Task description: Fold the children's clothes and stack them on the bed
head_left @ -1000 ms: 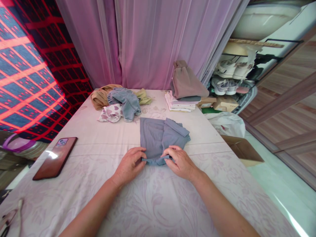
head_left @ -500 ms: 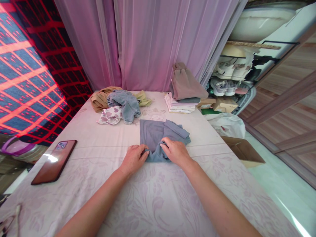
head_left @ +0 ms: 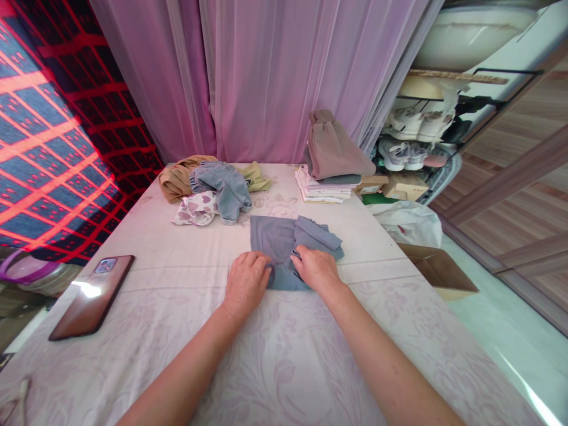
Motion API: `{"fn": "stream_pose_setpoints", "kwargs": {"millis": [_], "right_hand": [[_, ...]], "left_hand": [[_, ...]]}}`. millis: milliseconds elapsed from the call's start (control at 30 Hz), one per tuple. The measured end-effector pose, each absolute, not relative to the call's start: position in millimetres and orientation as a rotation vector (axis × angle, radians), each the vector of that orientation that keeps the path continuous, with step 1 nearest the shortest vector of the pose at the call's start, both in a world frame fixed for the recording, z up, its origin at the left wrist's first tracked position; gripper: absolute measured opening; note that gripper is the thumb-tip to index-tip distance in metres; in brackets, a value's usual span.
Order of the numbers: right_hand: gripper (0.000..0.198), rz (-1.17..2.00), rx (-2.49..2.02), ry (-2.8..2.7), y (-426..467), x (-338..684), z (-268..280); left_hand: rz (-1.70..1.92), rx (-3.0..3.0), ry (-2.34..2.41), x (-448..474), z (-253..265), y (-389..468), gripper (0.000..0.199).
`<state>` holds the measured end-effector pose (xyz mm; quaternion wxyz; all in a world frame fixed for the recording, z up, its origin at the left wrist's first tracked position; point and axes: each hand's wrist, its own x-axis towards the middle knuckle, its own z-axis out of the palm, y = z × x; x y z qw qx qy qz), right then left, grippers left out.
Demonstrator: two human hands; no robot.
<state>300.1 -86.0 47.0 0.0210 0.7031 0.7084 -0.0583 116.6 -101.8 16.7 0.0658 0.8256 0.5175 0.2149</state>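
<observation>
A grey-blue garment (head_left: 273, 236) lies partly folded on the table, with a thicker folded part at its right side. My left hand (head_left: 248, 279) is closed on its near left edge, the fingertips curled over the cloth. At the near right, my right hand (head_left: 318, 269) pinches a gathered bit of the same garment between thumb and fingers. Between the two hands the near edge of the cloth lies fairly flat. Part of the fabric is hidden under my fingers.
Loose clothes, including a denim piece (head_left: 226, 186), lie in a heap at the back left. A folded stack (head_left: 326, 189) topped by brown trousers (head_left: 335, 151) stands back right. A phone (head_left: 93, 299) rests at left. A cardboard box (head_left: 437, 272) stands beyond the table's right edge.
My left hand has turned over more and shifted slightly up along the garment's left edge. The bunched near edge has flattened. The right hand keeps its pinch almost in place.
</observation>
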Motion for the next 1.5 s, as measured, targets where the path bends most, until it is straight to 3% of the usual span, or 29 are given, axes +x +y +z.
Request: {"fn": "stream_pose_setpoints", "kwargs": {"millis": [167,367,533,600,733,867,1000,1133,1300,1500], "right_hand": [[0.034,-0.150,2.188,2.221,-85,301,48],[0.027,-0.294,2.292,2.445,-83,305,55],[0.027,-0.447,2.087,2.946,-75,304,56],[0.028,-0.420,2.248,3.002,-72,314,57],[0.031,-0.243,2.888,2.547,-73,356,57],[0.027,-0.159,3.037,2.085,-83,393,53],[0.030,-0.336,2.924,2.247,-98,393,53],[0.037,-0.561,2.491,2.645,-106,365,56],[0.042,-0.321,2.221,2.437,-96,326,57],[0.025,-0.419,2.044,2.599,-84,300,65]], "left_hand": [[0.679,2.619,1.157,129,0,-128,0.029],[0.553,2.605,1.129,134,-13,-131,0.036],[0.555,2.566,1.117,131,-11,-131,0.035],[0.567,2.542,1.126,131,-12,-132,0.035],[0.604,2.522,1.136,131,-17,-132,0.036],[0.631,2.507,1.143,131,-20,-132,0.037],[0.625,2.508,1.142,131,-20,-132,0.036],[0.634,2.525,1.142,131,-20,-132,0.036],[0.602,2.512,1.145,132,-14,-133,0.034],[0.687,2.381,1.077,127,-8,-130,0.029]]}}
